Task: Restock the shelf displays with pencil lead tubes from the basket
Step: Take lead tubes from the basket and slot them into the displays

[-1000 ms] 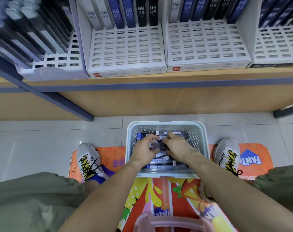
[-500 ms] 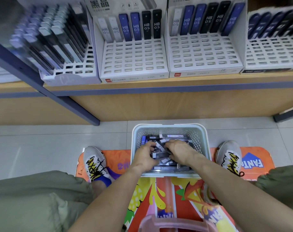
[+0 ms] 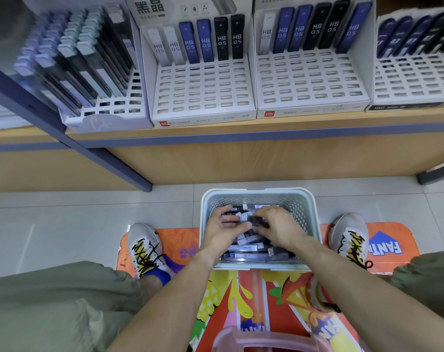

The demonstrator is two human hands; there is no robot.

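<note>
Your hands cover much of the basket's (image 3: 304, 212) contents, so you cannot count the lead tubes (image 3: 243, 248) beneath them. A dark, motion-blurred object sits at your right hand's (image 3: 279, 228) fingertips; whether you grip it is unclear. At ten o'clock the leftmost display (image 3: 88, 72) is smeared, its labels unreadable. At two o'clock the rightmost display (image 3: 416, 80) runs off the edge. At six o'clock a pink object (image 3: 271, 339) is cropped.

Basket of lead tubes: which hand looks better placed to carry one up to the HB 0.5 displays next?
Probably the right hand: its fingers curl round a dark tube above the pile. The left hand lies spread on the tubes in the basket, gripping nothing clearly visible.
</note>
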